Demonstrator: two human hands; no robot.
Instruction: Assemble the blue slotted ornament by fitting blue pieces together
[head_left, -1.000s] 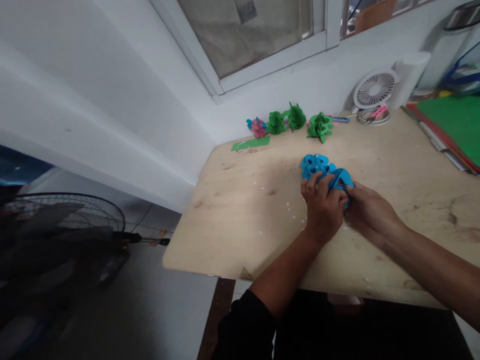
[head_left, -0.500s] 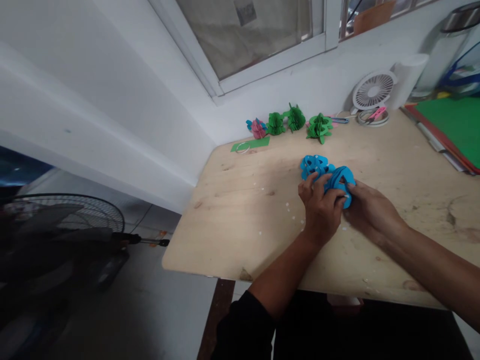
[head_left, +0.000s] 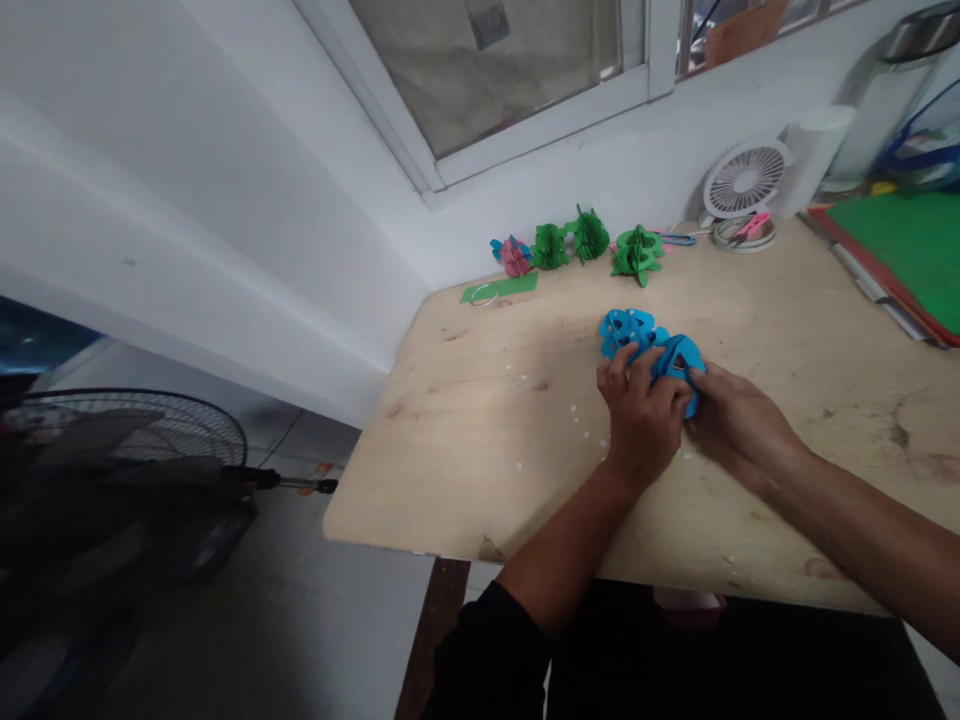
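Note:
A blue cut-paper shape lies between my two hands on the wooden table. My left hand is closed over its left side, fingers curled on the paper. From the right, my right hand pinches the same piece with closed fingers. Just behind it, touching it, sits a second blue paper piece.
Green paper ornaments and a pink-and-blue one line the wall. A green strip, a small white fan, a tape roll with a pink tool and green sheets lie nearby. A floor fan stands left, below the table edge.
Both hands keep working the blue paper in place; the piece has turned slightly between the fingers. Nothing else has moved.

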